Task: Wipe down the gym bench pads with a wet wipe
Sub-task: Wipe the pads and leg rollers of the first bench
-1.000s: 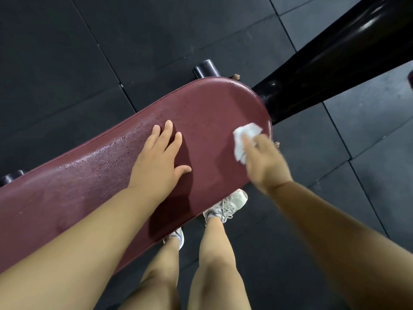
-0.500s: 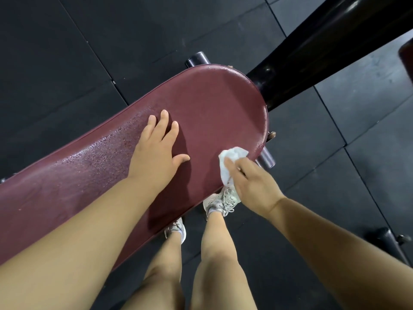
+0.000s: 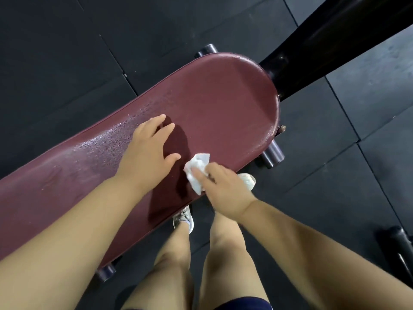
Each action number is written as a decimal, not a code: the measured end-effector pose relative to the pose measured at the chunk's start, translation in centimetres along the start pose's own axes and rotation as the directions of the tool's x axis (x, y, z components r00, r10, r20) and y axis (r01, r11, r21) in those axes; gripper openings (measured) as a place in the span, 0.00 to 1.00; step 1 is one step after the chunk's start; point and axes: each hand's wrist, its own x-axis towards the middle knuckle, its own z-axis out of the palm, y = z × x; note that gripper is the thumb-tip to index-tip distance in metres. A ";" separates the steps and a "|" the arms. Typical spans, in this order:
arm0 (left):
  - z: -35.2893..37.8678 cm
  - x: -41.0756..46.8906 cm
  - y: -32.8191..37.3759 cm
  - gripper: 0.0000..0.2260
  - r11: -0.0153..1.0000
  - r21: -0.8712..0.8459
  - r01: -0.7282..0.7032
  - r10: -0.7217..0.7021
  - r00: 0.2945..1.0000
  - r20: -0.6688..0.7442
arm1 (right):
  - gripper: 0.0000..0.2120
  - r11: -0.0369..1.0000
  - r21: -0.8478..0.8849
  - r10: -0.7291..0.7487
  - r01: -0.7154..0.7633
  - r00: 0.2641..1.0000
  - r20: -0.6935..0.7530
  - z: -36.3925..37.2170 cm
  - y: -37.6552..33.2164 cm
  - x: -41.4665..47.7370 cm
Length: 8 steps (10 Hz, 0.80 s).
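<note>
A long maroon bench pad [image 3: 223,104] runs from the lower left up to a rounded end at the upper right. The left hand [image 3: 147,157] lies palm down on the middle of the pad, its fingers straight and spread, gripping nothing. It seems to bear the person's weight, with the arm stretched out behind it.

The right hand [image 3: 225,191] sits at the pad's near edge, just beside the left thumb. Its fingers are curled round a crumpled white wipe [image 3: 197,171] and press it onto the pad. The wipe touches the pad's surface, between the two hands.

On the far side of the left hand the pad shines with fine droplets, a wet streak running back along its length. Toward the rounded end the surface looks duller.

Short dark bar ends [image 3: 272,155] stick out from under the pad near its rounded end. A thick black beam [image 3: 324,41] slants away just beyond that end. Below the pad's near edge stand two bare legs in pale shoes [image 3: 184,217], and dark shorts [image 3: 241,304] show at the bottom. All round the pad lies a floor [image 3: 67,52] of black rubber tiles with thin seams.
</note>
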 end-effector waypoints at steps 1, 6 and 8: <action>-0.7 -2.1 -2.1 0.31 0.994 0.074 0.081 -0.080 0.997 -0.011 | 0.16 0.969 -0.017 0.243 -0.247 0.960 -0.136 -1.3 3.1 0.6; -0.5 -4.3 -6.1 0.32 0.997 0.058 0.041 -0.040 0.999 -0.017 | 0.15 1.000 -0.025 0.015 -0.014 0.999 0.046 -0.8 0.2 3.9; -1.6 -4.2 -7.2 0.34 0.988 0.038 0.149 -0.143 0.981 -0.128 | 0.25 0.824 0.119 0.564 -0.554 0.783 -0.264 -2.5 0.7 9.2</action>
